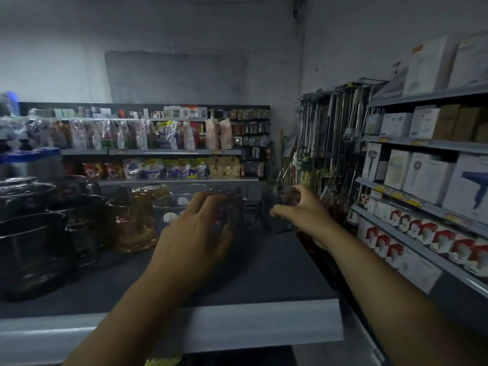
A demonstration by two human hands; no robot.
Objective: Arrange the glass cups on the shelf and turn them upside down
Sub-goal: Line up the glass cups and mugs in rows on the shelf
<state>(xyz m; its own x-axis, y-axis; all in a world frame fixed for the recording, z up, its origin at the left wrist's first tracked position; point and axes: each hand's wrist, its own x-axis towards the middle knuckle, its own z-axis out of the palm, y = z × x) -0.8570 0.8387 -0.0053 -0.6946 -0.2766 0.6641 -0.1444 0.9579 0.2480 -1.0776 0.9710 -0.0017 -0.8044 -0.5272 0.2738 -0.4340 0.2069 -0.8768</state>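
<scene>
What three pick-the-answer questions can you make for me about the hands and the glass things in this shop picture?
1. Where is the amber glass jug?
A) left of the left hand
B) hanging on the wall
C) on the floor

2. What colour is the hair dryer printed on the big box?
A) red
B) blue
C) green

3. What is the right hand doing?
A) lying flat
B) pointing up
C) gripping a dark glass cup

Answers: 1 A, the jug stands to that hand's left. 2 B, the printed dryer is blue on a white box. 3 C, its fingers and thumb curl round the cup.
</scene>
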